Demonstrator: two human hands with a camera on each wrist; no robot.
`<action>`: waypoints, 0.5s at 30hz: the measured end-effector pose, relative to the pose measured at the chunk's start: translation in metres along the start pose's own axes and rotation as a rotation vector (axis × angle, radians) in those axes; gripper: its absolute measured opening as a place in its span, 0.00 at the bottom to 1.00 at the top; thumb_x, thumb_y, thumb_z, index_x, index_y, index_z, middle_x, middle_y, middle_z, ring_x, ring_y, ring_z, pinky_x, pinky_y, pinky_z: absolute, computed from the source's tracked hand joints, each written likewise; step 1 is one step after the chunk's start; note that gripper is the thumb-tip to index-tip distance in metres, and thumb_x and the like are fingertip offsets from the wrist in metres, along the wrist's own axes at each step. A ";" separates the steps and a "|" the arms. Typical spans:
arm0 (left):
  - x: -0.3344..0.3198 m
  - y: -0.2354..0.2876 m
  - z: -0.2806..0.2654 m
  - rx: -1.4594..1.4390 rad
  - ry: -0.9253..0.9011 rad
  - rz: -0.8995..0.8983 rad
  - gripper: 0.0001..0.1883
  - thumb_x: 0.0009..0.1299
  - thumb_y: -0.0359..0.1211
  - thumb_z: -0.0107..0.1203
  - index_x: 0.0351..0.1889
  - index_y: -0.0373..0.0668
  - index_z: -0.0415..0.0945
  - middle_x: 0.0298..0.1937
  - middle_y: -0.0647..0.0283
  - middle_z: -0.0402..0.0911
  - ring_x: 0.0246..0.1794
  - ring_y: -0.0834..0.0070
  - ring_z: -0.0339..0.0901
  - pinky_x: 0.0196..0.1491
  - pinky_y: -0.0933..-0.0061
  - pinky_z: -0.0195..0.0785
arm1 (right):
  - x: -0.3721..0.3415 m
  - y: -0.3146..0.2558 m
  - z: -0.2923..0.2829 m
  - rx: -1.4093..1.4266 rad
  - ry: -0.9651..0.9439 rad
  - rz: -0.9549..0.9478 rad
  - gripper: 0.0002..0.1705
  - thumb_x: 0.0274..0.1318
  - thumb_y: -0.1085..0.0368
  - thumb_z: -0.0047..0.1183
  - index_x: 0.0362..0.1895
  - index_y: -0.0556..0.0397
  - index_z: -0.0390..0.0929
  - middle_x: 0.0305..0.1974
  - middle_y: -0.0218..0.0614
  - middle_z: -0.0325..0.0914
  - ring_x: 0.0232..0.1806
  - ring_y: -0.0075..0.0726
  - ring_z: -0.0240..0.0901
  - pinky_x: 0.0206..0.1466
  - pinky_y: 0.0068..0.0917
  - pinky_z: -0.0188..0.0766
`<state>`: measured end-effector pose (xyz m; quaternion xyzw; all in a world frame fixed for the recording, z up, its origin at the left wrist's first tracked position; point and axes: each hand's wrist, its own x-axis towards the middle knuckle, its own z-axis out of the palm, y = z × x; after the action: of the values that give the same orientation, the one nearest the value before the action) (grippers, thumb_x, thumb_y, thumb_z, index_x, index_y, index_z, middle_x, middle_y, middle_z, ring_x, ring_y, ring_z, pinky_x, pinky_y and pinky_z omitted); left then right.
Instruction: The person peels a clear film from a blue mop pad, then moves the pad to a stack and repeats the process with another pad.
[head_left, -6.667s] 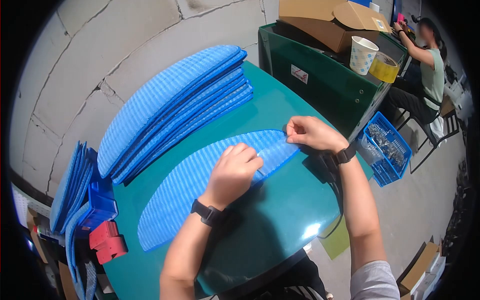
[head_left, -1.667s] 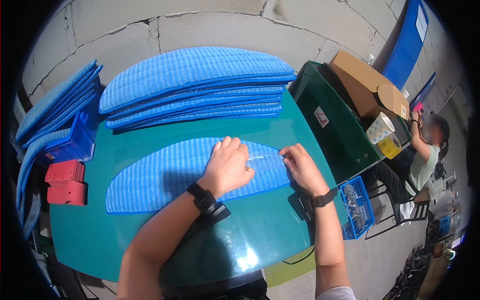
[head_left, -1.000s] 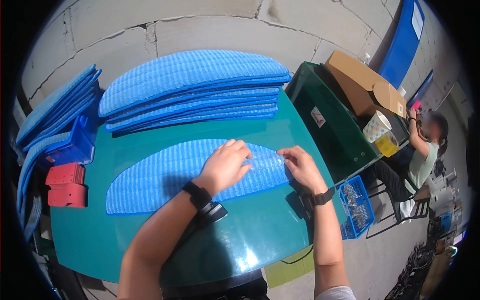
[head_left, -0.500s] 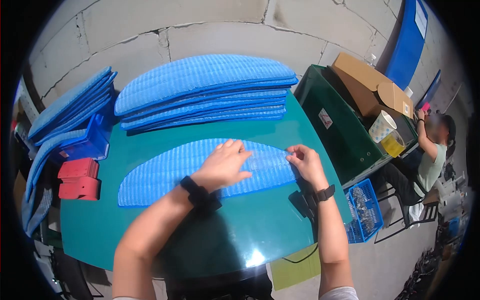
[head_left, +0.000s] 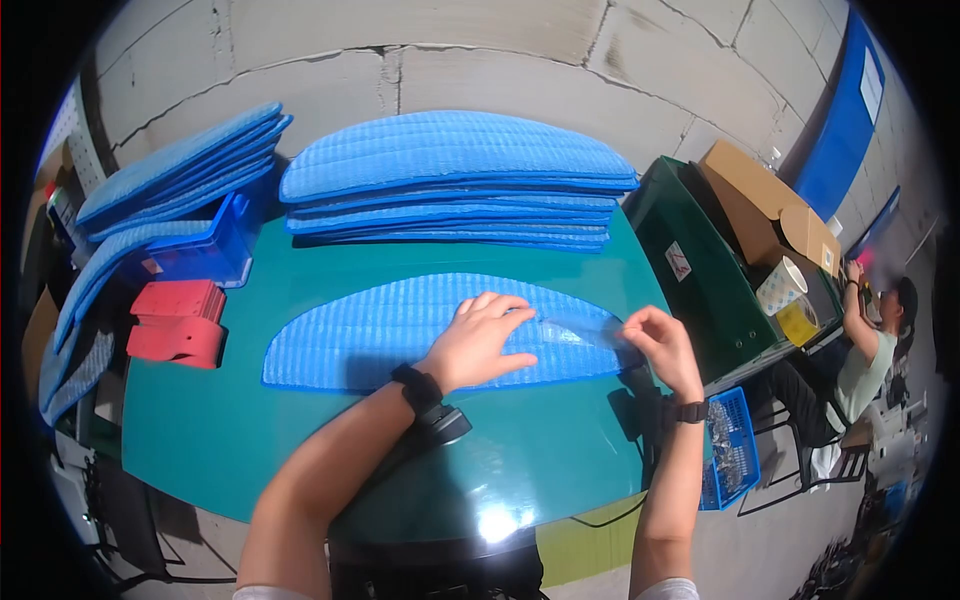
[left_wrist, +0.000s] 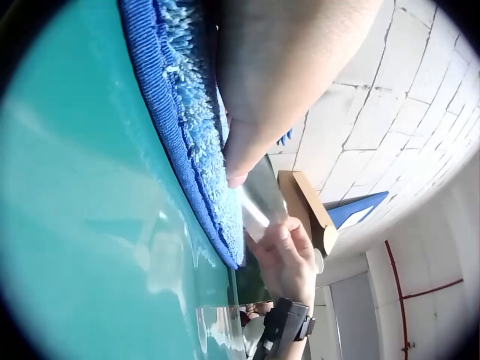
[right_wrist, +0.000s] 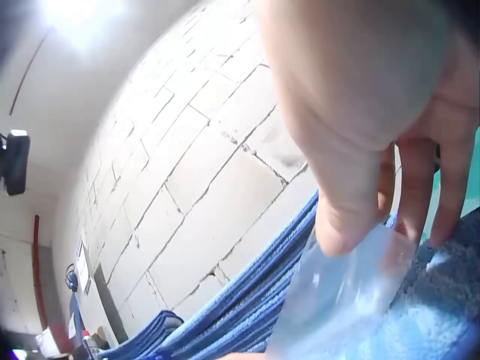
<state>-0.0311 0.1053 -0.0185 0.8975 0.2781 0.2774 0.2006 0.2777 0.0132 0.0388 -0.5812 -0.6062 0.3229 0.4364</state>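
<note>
A half-moon blue mop pad (head_left: 340, 335) lies striped side up on the green table. My left hand (head_left: 475, 345) rests on its middle, fingers and thumb extended and spread. My right hand (head_left: 668, 350) is above the pad's right end, pinching a wide strip of clear tape (head_left: 580, 330) between thumb and fingers. The tape slants from that pinch down to the pad by my left hand. In the left wrist view the raised tape (left_wrist: 259, 199) shines between the two hands. In the right wrist view the tape (right_wrist: 330, 292) hangs below the thumb.
A tall stack of mop pads (head_left: 450, 165) stands at the back. More pads (head_left: 185, 175) lean over a blue bin (head_left: 228, 245), near red plastic pieces (head_left: 178, 320). To the right is a green box (head_left: 695, 280) with a cup (head_left: 783, 285) and yellow tape roll (head_left: 800, 322). Someone (head_left: 875, 360) sits beyond.
My right hand has lifted the end of the clear tape off the pad and drawn it up and right. The left hand's fingers have spread out on the pad. The head view has shifted.
</note>
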 end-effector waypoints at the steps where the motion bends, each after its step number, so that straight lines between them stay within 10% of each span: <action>1: -0.001 0.001 0.000 0.000 0.012 -0.007 0.35 0.68 0.50 0.67 0.68 0.42 0.75 0.70 0.57 0.73 0.71 0.55 0.65 0.74 0.53 0.55 | -0.002 0.001 -0.006 0.035 0.010 -0.043 0.02 0.68 0.73 0.58 0.39 0.58 0.78 0.34 0.27 0.80 0.39 0.20 0.78 0.45 0.20 0.74; 7: -0.002 -0.002 0.006 0.017 0.046 0.007 0.33 0.68 0.50 0.67 0.66 0.42 0.77 0.69 0.59 0.74 0.69 0.56 0.67 0.73 0.53 0.58 | -0.018 -0.035 -0.039 0.253 0.115 -0.278 0.05 0.69 0.69 0.57 0.40 0.54 0.74 0.34 0.29 0.76 0.34 0.23 0.76 0.43 0.23 0.75; 15: -0.017 0.010 -0.032 0.093 -0.091 0.033 0.23 0.68 0.42 0.65 0.57 0.40 0.82 0.65 0.52 0.77 0.70 0.53 0.69 0.72 0.52 0.60 | -0.004 -0.101 0.015 0.061 -0.286 -0.127 0.06 0.68 0.68 0.59 0.39 0.54 0.75 0.32 0.24 0.73 0.34 0.18 0.71 0.41 0.19 0.68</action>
<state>-0.0586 0.0935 0.0049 0.9219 0.2664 0.2265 0.1665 0.2211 -0.0007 0.1227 -0.4761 -0.6878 0.3924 0.3824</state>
